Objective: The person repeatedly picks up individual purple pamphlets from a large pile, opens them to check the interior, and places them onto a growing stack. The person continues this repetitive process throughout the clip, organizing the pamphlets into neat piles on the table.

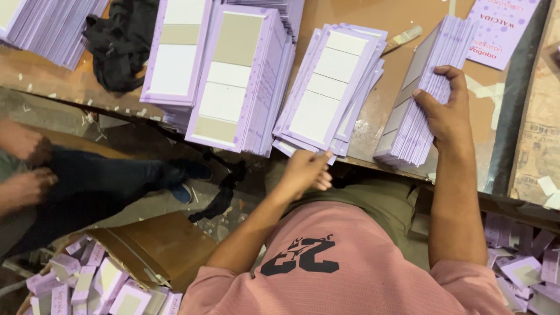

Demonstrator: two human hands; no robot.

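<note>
Stretching across the room is a brown tabletop covered in big piles of purple cards. The right hand has its grip clamped on one leaning stack of cards, near the tabletop's front edge. The left hand touches the bottom of a fanned pile beside it, fingers loosely together, holding nothing.

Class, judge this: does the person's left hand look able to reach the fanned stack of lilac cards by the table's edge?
Probably yes: the left hand hovers open beside the fanned stack, nothing lying between them; the right hand grips another stack.
</note>
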